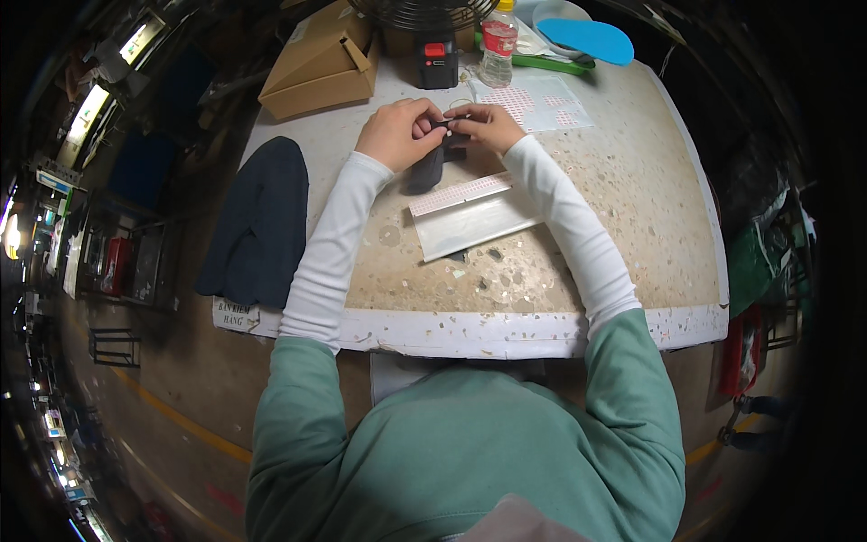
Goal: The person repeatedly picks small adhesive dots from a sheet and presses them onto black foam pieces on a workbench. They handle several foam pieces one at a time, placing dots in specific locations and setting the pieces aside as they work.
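Over the far middle of the table, my left hand point(397, 135) and my right hand point(492, 127) meet with fingers pinched together. Both grip the top of a dark fabric piece point(426, 172), whose lower part hangs down toward the tabletop. A tiny white spot shows between the fingertips; what it is cannot be made out. Just nearer to me lies a pale backing sheet point(479, 221) with a strip of small red-printed labels point(461, 193) along its upper edge. My right forearm passes over its right end.
Folded dark cloth point(257, 226) lies at the table's left edge. Behind my hands stand a cardboard box point(321, 68), a black battery pack point(437, 63) below a fan guard point(424, 13), and a plastic bottle point(498, 54). Another label sheet point(542, 104) and a blue oval point(587, 41) are at right.
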Motion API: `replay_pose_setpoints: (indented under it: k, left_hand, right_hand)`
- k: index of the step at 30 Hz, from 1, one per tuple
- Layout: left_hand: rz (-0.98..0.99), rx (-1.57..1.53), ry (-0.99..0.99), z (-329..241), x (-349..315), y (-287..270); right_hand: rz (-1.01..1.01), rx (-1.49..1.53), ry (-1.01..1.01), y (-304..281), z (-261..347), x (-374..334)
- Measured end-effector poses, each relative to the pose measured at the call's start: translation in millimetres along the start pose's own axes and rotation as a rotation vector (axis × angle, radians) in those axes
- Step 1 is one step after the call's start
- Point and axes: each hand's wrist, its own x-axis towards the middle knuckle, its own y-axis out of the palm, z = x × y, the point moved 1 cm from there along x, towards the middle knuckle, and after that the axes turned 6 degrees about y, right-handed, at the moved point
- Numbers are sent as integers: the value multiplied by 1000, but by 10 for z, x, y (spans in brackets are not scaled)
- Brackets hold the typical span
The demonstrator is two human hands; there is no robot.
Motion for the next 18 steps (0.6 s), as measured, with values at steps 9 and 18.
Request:
replay_pose_setpoints:
  k: [9,18]
  left_hand:
    - [127,78,-146,-217,-421,124]
    - [277,17,-131,-345,-572,267]
  right_hand:
    - [-230,-112,-31,-1301,262,-131]
    - [-229,-1132,73,-1510,284,-276]
